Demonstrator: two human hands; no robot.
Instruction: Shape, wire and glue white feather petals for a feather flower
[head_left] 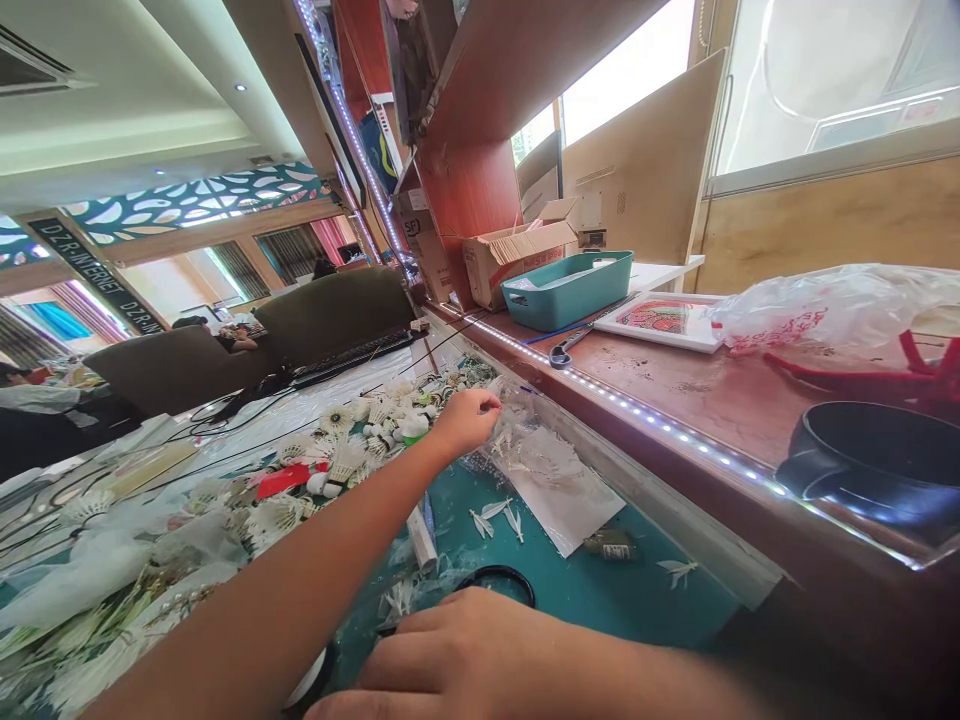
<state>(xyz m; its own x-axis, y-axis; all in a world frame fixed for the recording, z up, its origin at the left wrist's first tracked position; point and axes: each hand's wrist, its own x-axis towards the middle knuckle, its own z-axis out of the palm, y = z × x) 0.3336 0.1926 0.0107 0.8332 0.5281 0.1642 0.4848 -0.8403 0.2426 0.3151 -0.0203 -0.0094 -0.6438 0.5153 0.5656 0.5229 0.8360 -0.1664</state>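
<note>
The left hand [466, 422] reaches to the far-left corner of a white sheet of paper [589, 505] on the teal bench [637, 600]. Its fingers are curled inward beside crinkled clear plastic film [516, 412]; whether they pinch anything is too small to tell. The film, with small pale bits among its folds, lies at the sheet's far end and partly over it.

The right hand [465, 650] is on the near side of the sheet, just beside a black ring [496, 571]. Its fingers are bent downward and their tips are hidden, so I cannot tell whether they grasp something or rest loose.

Trimmed white feather pieces [495, 515] lie just left of the sheet, and a small labelled packet [611, 545] by its near-right corner. Well to the left spreads a heap of shuttlecocks [345, 460] with a red wrapper [285, 481] among them.

The film looks light, limp and slippery, best pinched at a gathered fold so the loose bits do not scatter. The feather pieces would be very light and easily creased, better taken by the stiff quill than the vane. The ring looks rigid and should suit a grip on its rim.
</note>
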